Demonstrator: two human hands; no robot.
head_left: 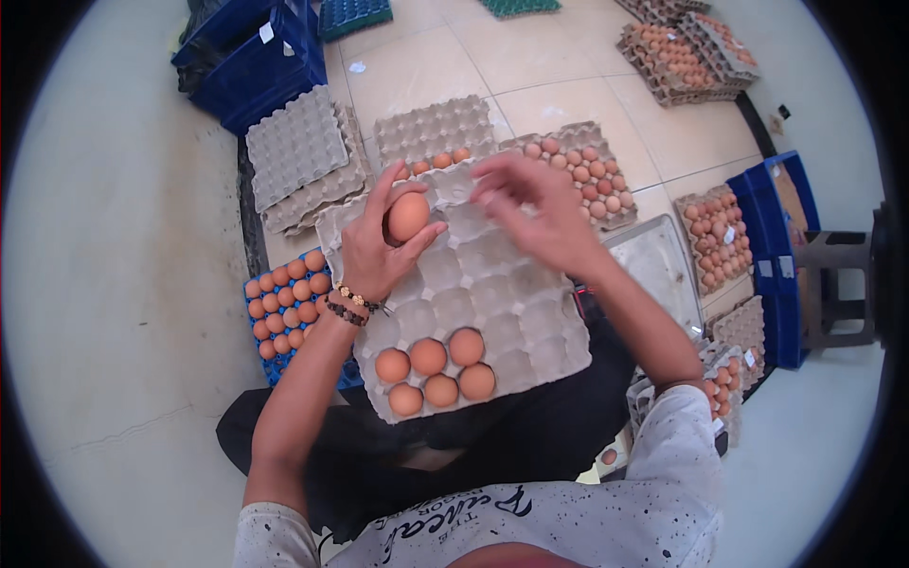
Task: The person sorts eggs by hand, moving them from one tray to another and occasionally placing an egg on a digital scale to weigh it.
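One smooth egg [409, 218] sits in the left hand [371, 248], fingers curled round it, near the far left corner of a dimpled pulp tray [516, 331]. Six brown eggs [428, 357], three by two, occupy its near left corner. The right hand [542, 210] blurs over its far right corner, finger spread unclear.

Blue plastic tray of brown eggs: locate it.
The blue tray lies left of centre in the head view, beside the left forearm and the central grey cardboard tray.
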